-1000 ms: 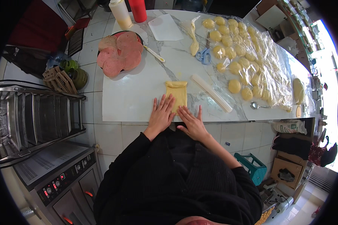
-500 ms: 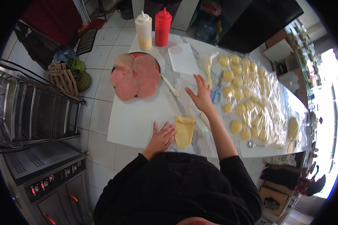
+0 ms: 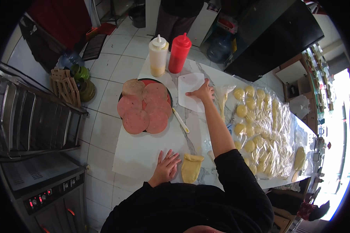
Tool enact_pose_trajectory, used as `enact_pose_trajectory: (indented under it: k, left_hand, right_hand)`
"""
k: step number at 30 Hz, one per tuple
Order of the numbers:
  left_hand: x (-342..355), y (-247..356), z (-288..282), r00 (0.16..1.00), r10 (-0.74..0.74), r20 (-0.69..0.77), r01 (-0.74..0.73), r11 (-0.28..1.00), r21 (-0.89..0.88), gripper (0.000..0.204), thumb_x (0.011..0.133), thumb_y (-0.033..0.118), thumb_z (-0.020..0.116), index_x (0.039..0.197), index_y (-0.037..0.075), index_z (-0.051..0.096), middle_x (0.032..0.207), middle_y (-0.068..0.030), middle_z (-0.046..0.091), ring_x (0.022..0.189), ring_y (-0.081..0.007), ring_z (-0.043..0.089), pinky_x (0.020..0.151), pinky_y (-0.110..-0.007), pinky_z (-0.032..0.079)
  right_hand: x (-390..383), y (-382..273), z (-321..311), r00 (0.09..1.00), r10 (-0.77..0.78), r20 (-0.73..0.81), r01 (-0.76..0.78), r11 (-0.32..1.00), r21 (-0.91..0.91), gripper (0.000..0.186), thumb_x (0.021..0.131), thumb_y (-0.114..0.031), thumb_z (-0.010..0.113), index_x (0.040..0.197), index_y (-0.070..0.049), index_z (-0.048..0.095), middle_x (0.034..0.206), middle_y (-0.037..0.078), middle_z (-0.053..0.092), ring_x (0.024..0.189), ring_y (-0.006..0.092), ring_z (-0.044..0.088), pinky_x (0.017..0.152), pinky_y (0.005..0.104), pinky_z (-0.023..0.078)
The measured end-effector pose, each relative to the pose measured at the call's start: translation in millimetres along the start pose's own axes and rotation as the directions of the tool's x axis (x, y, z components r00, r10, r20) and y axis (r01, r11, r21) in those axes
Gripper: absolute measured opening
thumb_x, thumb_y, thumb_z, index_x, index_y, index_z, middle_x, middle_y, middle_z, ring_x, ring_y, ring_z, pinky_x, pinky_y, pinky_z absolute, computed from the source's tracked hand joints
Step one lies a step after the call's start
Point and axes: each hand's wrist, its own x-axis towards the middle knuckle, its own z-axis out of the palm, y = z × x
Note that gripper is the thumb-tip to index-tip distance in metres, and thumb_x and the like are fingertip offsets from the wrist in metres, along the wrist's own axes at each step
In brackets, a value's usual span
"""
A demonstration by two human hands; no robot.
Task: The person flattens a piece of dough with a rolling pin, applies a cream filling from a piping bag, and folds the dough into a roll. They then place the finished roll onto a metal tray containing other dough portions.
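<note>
My left hand (image 3: 167, 167) lies flat on the table with its fingers stretched out, holding nothing. Just right of it is a flattened, tongue-shaped piece of yellow dough (image 3: 192, 170), folded over at its far end. Farther out, my right hand (image 3: 204, 91) is over the right edge of a thin white plastic board (image 3: 188, 101). Its thumb points left across the board and is spread from the fingers; no grip on the board shows. A black-rimmed plate of round pink meat slices (image 3: 146, 107) stands to the left, with a white-handled spreading knife (image 3: 181, 121) beside it.
Several dough balls (image 3: 241, 111) under clear plastic film (image 3: 274, 132) fill the table's right side. A piping bag (image 3: 224, 97) lies before them. A white squeeze bottle (image 3: 158, 58) and a red one (image 3: 179, 54) stand at the far edge. An oven (image 3: 46, 182) is at left; someone stands beyond.
My right hand has moved away from me and slightly left, from beside the piping bag to the white board. My left hand stays flat beside the dough. The view has tilted farther out.
</note>
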Motion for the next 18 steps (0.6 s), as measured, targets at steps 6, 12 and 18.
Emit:
enact_pose_trajectory:
  k: [6, 12, 18]
  left_hand:
    - [12, 4, -3, 0.995, 0.084, 0.062, -0.084, 0.996, 0.001, 0.024, 0.081, 0.009, 0.052, 0.102, 0.008, 0.063, 0.125, -0.009, 0.053, 0.127, -0.0303, 0.039, 0.108, -0.054, 0.016]
    - [4, 0, 3, 0.997, 0.02, -0.078, -0.017, 0.999, 0.041, 0.028, 0.077, 0.004, 0.05, 0.103, 0.008, 0.063, 0.122, -0.012, 0.052, 0.127, -0.0375, 0.036, 0.107, -0.052, 0.018]
    - [10, 15, 9, 0.993, 0.089, -0.077, -0.087, 0.996, 0.035, 0.024, 0.082, 0.003, 0.047, 0.099, 0.005, 0.064, 0.114, -0.012, 0.053, 0.122, -0.0371, 0.038, 0.102, -0.046, 0.03]
  right_hand:
    - [18, 19, -4, 0.995, 0.05, 0.088, -0.057, 0.995, 0.085, 0.112, 0.048, -0.028, 0.087, 0.136, -0.013, 0.019, 0.137, 0.021, 0.029, 0.128, 0.0379, 0.028, 0.096, 0.0577, 0.031]
    - [-34, -19, 43, 0.991, -0.054, -0.125, 0.049, 0.998, -0.043, 0.121, 0.049, -0.051, 0.081, 0.143, -0.018, 0.014, 0.148, 0.025, 0.001, 0.134, 0.0484, 0.0, 0.093, 0.0753, 0.01]
    - [-11, 3, 36, 0.999, 0.009, -0.043, -0.016, 0.988, -0.155, 0.114, 0.054, -0.04, 0.08, 0.143, -0.015, 0.014, 0.148, 0.026, 0.001, 0.133, 0.0524, 0.001, 0.094, 0.0746, 0.009]
